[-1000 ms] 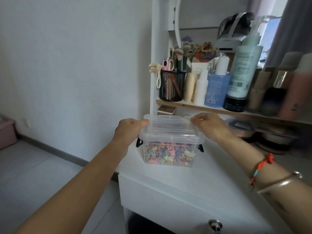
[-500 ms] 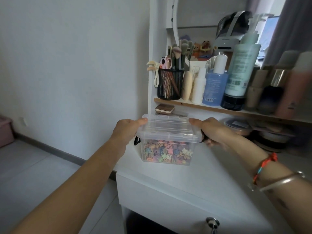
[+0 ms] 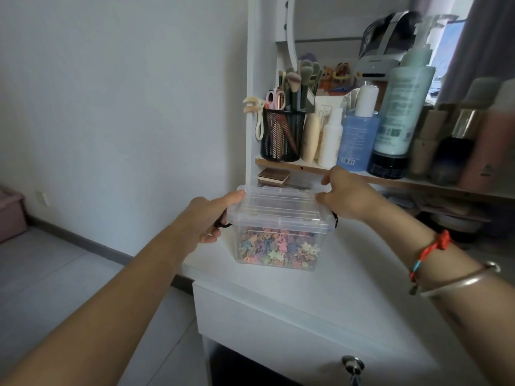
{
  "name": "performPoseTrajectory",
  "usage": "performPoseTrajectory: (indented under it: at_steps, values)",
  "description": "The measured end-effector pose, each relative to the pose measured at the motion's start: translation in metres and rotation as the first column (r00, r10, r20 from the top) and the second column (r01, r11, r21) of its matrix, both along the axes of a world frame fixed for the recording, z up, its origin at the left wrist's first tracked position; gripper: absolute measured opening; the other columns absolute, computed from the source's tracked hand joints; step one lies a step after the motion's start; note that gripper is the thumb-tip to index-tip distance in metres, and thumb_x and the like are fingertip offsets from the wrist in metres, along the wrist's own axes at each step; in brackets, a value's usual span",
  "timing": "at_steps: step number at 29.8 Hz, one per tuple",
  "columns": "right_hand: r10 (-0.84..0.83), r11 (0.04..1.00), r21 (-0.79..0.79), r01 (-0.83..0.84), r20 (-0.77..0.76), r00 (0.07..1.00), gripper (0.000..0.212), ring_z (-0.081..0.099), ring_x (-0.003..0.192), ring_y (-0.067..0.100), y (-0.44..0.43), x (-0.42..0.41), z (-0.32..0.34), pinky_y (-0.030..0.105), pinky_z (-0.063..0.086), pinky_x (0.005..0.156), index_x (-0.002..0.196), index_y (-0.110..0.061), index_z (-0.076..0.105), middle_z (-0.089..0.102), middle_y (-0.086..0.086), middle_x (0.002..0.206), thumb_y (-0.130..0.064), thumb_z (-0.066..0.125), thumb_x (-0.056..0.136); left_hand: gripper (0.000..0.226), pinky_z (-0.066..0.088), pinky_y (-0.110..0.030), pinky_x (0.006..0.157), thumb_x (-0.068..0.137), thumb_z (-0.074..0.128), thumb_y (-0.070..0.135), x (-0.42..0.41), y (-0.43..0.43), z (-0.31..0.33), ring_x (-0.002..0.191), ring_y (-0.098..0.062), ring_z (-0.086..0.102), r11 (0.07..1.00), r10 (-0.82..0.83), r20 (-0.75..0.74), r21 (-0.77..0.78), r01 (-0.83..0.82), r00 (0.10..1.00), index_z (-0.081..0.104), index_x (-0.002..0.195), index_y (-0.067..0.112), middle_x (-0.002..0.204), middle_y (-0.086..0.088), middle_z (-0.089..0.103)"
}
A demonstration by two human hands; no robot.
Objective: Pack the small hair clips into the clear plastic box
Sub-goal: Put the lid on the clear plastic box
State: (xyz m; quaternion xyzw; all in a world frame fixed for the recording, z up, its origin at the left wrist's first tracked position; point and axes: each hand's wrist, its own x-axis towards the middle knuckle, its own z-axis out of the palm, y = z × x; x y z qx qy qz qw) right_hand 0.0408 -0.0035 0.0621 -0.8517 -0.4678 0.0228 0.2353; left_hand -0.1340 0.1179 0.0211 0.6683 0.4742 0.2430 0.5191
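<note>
Setting: a white table (image 3: 362,288) against a pale wall, with a shelf (image 3: 306,166) carrying bottles and a black mesh cup (image 3: 281,135) behind it.
Change: the right grip (image 3: 348,196) has risen from the right latch (image 3: 335,218) to the lid's top; the left grip (image 3: 207,218) has dropped towards the left latch (image 3: 224,225).
Box: the clear plastic box (image 3: 278,254) stands at the table's far left, its lid (image 3: 278,207) on, with small hair clips (image 3: 276,246) in mixed colours inside.
Left grip: forefinger along the lid's left edge, lower fingers curled round the left latch.
Right grip: thumb and fingers pinching the lid's far right corner.
</note>
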Motion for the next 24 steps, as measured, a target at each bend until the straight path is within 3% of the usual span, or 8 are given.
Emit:
performPoseTrajectory:
  at_steps: [4, 6, 9, 11, 14, 16, 20, 24]
  values:
    - [-0.021, 0.997, 0.074, 0.026, -0.071, 0.997, 0.031, 0.045, 0.092, 0.021, 0.001, 0.003, -0.006, 0.027, 0.035, 0.073, 0.116, -0.002, 0.045, 0.049, 0.009, 0.103, -0.015, 0.05, 0.089, 0.042, 0.038, -0.026, 0.056, 0.08, 0.067, 0.04, 0.008, 0.003, 0.007, 0.055, -0.016, 0.04, 0.986, 0.066, 0.009, 0.154, -0.067, 0.998, 0.053, 0.076, 0.001, 0.061, -0.005, 0.045]
    - [-0.021, 0.994, 0.107, 0.03, -0.085, 0.996, 0.032, 0.05, 0.099, 0.026, 0.002, 0.004, -0.008, 0.027, 0.035, 0.074, 0.117, -0.003, 0.045, 0.052, 0.012, 0.108, -0.015, 0.051, 0.088, 0.044, 0.037, -0.03, 0.062, 0.082, 0.065, 0.037, 0.013, 0.005, 0.012, 0.064, -0.02, 0.044, 0.947, 0.105, -0.104, 0.314, -0.068, 0.989, 0.045, 0.064, 0.002, 0.061, -0.005, 0.043]
    - [-0.032, 0.991, 0.13, 0.042, -0.076, 0.997, 0.035, 0.052, 0.106, 0.029, 0.007, 0.005, -0.011, 0.028, 0.035, 0.074, 0.12, -0.004, 0.045, 0.054, 0.015, 0.116, -0.015, 0.053, 0.088, 0.049, 0.029, -0.027, 0.051, 0.084, 0.062, 0.035, 0.014, 0.01, 0.019, 0.063, -0.021, 0.041, 0.884, 0.134, -0.268, 0.467, 0.007, 0.954, 0.035, 0.053, 0.008, 0.056, -0.004, 0.037]
    - [-0.037, 0.99, 0.134, 0.047, -0.071, 0.997, 0.032, 0.052, 0.106, 0.029, 0.011, 0.005, -0.012, 0.028, 0.036, 0.074, 0.117, -0.005, 0.046, 0.055, 0.015, 0.116, -0.015, 0.052, 0.087, 0.046, 0.028, -0.027, 0.051, 0.085, 0.061, 0.033, 0.016, 0.014, 0.022, 0.058, -0.02, 0.04, 0.846, 0.145, -0.336, 0.53, 0.059, 0.931, 0.04, 0.054, 0.007, 0.055, -0.004, 0.038]
    - [-0.052, 0.988, 0.143, 0.062, -0.072, 0.996, 0.033, 0.051, 0.107, 0.028, 0.02, 0.005, -0.012, 0.028, 0.036, 0.075, 0.118, -0.006, 0.046, 0.052, 0.013, 0.119, -0.016, 0.051, 0.088, 0.03, 0.037, -0.029, 0.063, 0.087, 0.058, 0.033, 0.023, 0.02, 0.026, 0.069, -0.025, 0.048, 0.732, 0.229, -0.423, 0.669, 0.132, 0.877, 0.059, 0.075, 0.005, 0.059, -0.002, 0.045]
    - [-0.066, 0.986, 0.147, 0.079, -0.087, 0.994, 0.032, 0.051, 0.107, 0.028, 0.03, 0.006, -0.014, 0.028, 0.036, 0.075, 0.118, -0.006, 0.047, 0.051, 0.013, 0.12, -0.015, 0.05, 0.088, 0.029, 0.038, -0.03, 0.066, 0.088, 0.057, 0.034, 0.028, 0.029, 0.027, 0.072, -0.027, 0.049, 0.704, 0.257, -0.419, 0.699, 0.129, 0.871, 0.062, 0.083, 0.005, 0.062, -0.003, 0.047]
    - [-0.077, 0.977, 0.19, 0.099, -0.123, 0.989, 0.024, 0.053, 0.099, 0.028, 0.05, 0.007, -0.017, 0.03, 0.039, 0.073, 0.111, -0.007, 0.047, 0.053, 0.012, 0.107, -0.013, 0.048, 0.088, 0.035, 0.04, -0.031, 0.068, 0.087, 0.058, 0.037, 0.038, 0.052, 0.022, 0.076, -0.027, 0.051, 0.762, 0.263, -0.336, 0.648, 0.019, 0.904, 0.067, 0.095, 0.004, 0.077, -0.008, 0.056]
    - [-0.094, 0.965, 0.231, 0.124, -0.137, 0.986, 0.023, 0.048, 0.095, 0.024, 0.066, 0.011, -0.02, 0.029, 0.039, 0.074, 0.111, -0.008, 0.048, 0.052, 0.01, 0.108, -0.01, 0.047, 0.088, 0.03, 0.039, -0.03, 0.069, 0.087, 0.06, 0.038, 0.048, 0.067, 0.019, 0.077, -0.026, 0.052, 0.799, 0.267, -0.249, 0.597, -0.069, 0.931, 0.068, 0.085, 0.009, 0.07, -0.001, 0.052]
